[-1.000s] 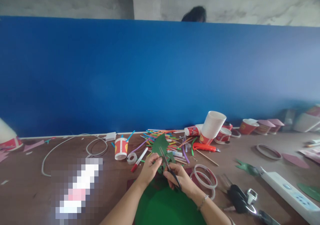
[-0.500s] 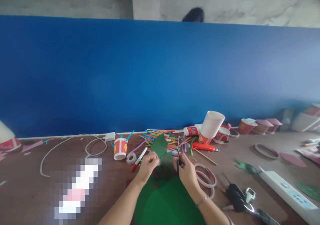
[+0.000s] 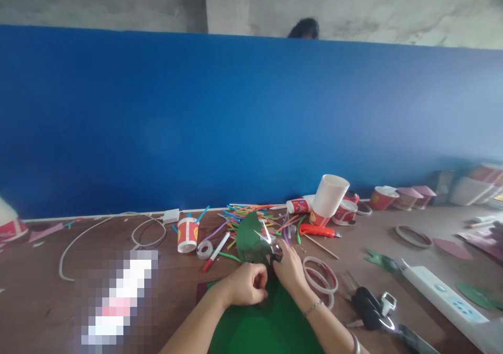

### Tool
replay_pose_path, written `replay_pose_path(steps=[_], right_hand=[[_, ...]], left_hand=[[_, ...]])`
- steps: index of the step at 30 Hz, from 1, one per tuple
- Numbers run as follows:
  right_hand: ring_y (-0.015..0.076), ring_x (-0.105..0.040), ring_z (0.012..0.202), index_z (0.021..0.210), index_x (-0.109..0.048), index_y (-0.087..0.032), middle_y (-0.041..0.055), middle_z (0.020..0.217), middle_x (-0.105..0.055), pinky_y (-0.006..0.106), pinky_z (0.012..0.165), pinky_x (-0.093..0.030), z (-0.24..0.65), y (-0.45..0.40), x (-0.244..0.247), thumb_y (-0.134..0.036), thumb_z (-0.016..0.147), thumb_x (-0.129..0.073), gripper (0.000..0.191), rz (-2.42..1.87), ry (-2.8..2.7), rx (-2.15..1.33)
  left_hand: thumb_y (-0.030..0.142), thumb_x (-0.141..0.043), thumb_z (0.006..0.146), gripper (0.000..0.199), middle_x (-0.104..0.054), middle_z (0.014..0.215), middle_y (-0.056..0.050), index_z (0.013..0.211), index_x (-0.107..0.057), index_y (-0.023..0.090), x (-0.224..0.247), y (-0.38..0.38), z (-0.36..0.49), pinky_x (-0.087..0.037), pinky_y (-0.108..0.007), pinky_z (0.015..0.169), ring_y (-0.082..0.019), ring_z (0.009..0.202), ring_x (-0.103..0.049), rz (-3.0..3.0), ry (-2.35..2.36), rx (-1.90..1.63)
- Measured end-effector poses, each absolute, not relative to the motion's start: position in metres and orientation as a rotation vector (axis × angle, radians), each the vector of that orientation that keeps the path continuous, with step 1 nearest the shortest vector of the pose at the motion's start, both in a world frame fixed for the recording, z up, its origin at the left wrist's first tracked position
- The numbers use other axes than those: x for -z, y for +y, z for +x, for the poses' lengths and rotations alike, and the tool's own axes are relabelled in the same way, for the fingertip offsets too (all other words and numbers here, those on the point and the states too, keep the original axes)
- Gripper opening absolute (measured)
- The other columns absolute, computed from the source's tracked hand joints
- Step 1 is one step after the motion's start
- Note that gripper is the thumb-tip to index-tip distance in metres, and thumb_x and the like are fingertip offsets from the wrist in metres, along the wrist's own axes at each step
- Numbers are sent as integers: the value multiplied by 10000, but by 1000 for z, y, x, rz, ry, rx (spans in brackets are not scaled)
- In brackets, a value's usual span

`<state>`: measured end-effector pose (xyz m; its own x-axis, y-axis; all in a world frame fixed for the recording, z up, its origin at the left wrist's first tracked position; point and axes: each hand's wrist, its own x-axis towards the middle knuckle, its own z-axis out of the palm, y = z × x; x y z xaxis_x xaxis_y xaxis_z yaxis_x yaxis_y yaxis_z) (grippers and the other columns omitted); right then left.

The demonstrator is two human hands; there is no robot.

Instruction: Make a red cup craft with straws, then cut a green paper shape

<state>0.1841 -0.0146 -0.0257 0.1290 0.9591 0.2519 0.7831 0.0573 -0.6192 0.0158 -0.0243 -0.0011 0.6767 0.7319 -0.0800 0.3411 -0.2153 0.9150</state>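
My right hand (image 3: pixel 288 265) grips a pair of scissors (image 3: pixel 268 234) by the handles, blades apart and pointing away from me. Just beyond it, a green piece of paper with a curved edge (image 3: pixel 248 233) lies against the pile of coloured sticks (image 3: pixel 239 213). My left hand (image 3: pixel 248 285) is closed, fingertips curled together close to the right hand; whatever they hold, if anything, is hidden. Under both wrists spreads a larger green sheet (image 3: pixel 267 328) with a dark red edge (image 3: pixel 202 289) showing at its left.
Left of my hands are a marker (image 3: pixel 216 253), a tape roll (image 3: pixel 205 249) and a paper cup (image 3: pixel 188 234). To the right stand stacked cups (image 3: pixel 329 199), an orange cutter (image 3: pixel 316 231), tape rings (image 3: pixel 320 275), keys (image 3: pixel 367 308) and a power strip (image 3: pixel 444 296). A blue partition (image 3: pixel 236 123) rises behind.
My left hand has drawn nearer to me and slightly right, its fingers curling inward. The scissors have turned, and their spread blades now show over the green paper.
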Motion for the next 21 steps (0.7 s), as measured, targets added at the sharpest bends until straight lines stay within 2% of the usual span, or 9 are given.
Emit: replay_pose_path(steps=[2,4,6,8,10,13,16,18,21], right_hand=[[208,-562,765,924,-558,-209,28,780,-634,284,684,-398,183,-14,26,-57,615,-476,354,-1709,-1694,-391],[187,-562,710,914,-556,-217,11,754,-618,268,653,-406,183,-14,26,-54,617,-463,351,-1629,-1661,-454],[175,-557,663,922,-542,-216,7,733,-607,262,618,-419,182,-14,26,-104,678,-475,276,-1527,-1562,-542],[167,-543,613,934,-516,-208,9,705,-593,259,572,-428,181,-16,25,-196,746,-499,190,-1419,-1429,-629],[157,-531,583,943,-492,-204,11,699,-582,258,543,-436,181,-17,23,-279,766,-542,199,-1321,-1323,-685],[159,-550,624,940,-478,-205,30,759,-590,265,576,-461,180,-20,22,-353,753,-603,269,-1217,-1234,-695],[157,-561,648,913,-473,-210,40,803,-594,272,615,-476,180,-22,20,-383,759,-605,267,-1178,-1213,-685],[155,-563,646,933,-474,-210,44,824,-601,274,618,-479,179,-23,17,-385,768,-598,271,-1211,-1236,-689],[178,-585,726,1033,-472,-214,70,923,-609,278,634,-486,178,-26,9,-395,772,-596,341,-1260,-1283,-709]], left_hand=[[177,-545,658,31,-543,555,26,672,-519,187,-1,-25,16,-302,-197,449,-105,499,-459,1848,869,-553],[231,-501,740,87,-548,548,10,684,-545,180,-3,-25,16,-303,-206,449,-112,491,-468,1856,871,-670],[268,-460,792,175,-522,532,8,668,-546,179,-4,-22,14,-295,-217,451,-112,477,-452,1872,928,-816],[277,-457,804,168,-507,566,10,693,-542,184,-1,-17,12,-319,-226,489,-118,509,-456,1854,1080,-1062],[273,-492,784,109,-523,681,1,822,-552,190,5,-11,9,-362,-238,563,-131,590,-479,1766,1264,-1354],[306,-538,758,303,-536,795,-10,1041,-533,196,14,-2,7,-392,-264,636,-144,655,-484,1705,1350,-1450],[364,-537,770,184,-512,683,8,798,-592,190,18,2,7,-362,-257,618,-143,631,-457,1774,1348,-1366],[391,-535,775,256,-481,605,17,630,-545,180,18,3,8,-333,-249,588,-136,600,-442,1754,1343,-1347],[423,-535,776,297,-519,579,13,622,-523,169,16,5,9,-337,-244,571,-132,574,-465,1499,1284,-1375]])
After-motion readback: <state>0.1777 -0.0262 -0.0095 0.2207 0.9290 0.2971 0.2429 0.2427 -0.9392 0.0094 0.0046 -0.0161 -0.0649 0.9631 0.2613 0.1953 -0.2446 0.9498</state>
